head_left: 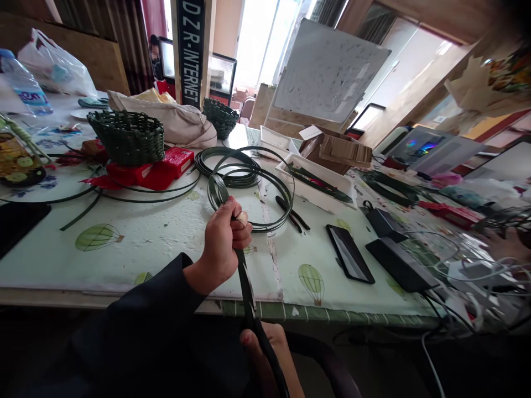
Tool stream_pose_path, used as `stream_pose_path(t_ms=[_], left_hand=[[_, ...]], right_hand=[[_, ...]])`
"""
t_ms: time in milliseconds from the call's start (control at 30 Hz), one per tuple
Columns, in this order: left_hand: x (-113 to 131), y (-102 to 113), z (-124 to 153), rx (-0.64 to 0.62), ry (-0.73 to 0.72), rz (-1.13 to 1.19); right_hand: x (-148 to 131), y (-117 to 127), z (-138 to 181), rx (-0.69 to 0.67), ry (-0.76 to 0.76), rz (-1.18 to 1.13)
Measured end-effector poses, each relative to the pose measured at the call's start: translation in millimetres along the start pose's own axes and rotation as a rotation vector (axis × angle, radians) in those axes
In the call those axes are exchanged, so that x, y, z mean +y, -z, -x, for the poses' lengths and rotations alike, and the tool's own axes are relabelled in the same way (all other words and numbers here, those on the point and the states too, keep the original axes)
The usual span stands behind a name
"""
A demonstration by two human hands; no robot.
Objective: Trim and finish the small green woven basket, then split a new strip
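Observation:
My left hand (222, 243) is closed in a fist around dark green flat weaving strips (219, 189), which loop up from it into rings over the table. A pale band (241, 220) circles one of its fingers. Below the fist, a dark strip (244, 282) runs down to my right hand (271, 342), closed around it in front of the table edge. A thin bright, blade-like edge shows along this strip; what it belongs to I cannot tell. Beyond the left hand lies a coil of green strips (203, 166). Black-handled pliers (295, 214) rest to its right.
A woven green basket (126, 138) stands on red boxes (174, 161), with another basket (220, 117) behind. A phone (349, 253), black boxes (400, 265), cables and a white tray (340, 193) are to the right. Another person's hand (508, 243) shows at far right.

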State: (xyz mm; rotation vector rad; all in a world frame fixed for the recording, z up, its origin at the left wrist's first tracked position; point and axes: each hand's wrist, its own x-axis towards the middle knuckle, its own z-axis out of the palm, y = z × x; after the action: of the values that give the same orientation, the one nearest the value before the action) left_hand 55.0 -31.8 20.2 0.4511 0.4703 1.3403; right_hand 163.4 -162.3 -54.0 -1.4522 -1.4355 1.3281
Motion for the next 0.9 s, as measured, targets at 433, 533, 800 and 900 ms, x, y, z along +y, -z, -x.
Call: stream_pose_path(t_ms=[433, 533, 800, 900], left_hand=[[57.0, 22.3, -32.9, 0.032, -0.016, 0.282], [51.7, 21.1, -31.9, 0.032, -0.036, 0.204], [36.3, 11.8, -22.6, 0.037, -0.085, 0.079], [36.8, 12.0, -21.7, 0.039, -0.094, 0.076]], right_hand=[[16.5, 1.0, 9.9, -0.076, -0.107, 0.029], [19.6, 1.8, 11.7, -0.071, -0.096, 0.046], [17.7, 4.8, 9.4, -0.045, -0.045, 0.117], [17.3, 4.6, 11.3, 0.032, -0.005, 0.111]])
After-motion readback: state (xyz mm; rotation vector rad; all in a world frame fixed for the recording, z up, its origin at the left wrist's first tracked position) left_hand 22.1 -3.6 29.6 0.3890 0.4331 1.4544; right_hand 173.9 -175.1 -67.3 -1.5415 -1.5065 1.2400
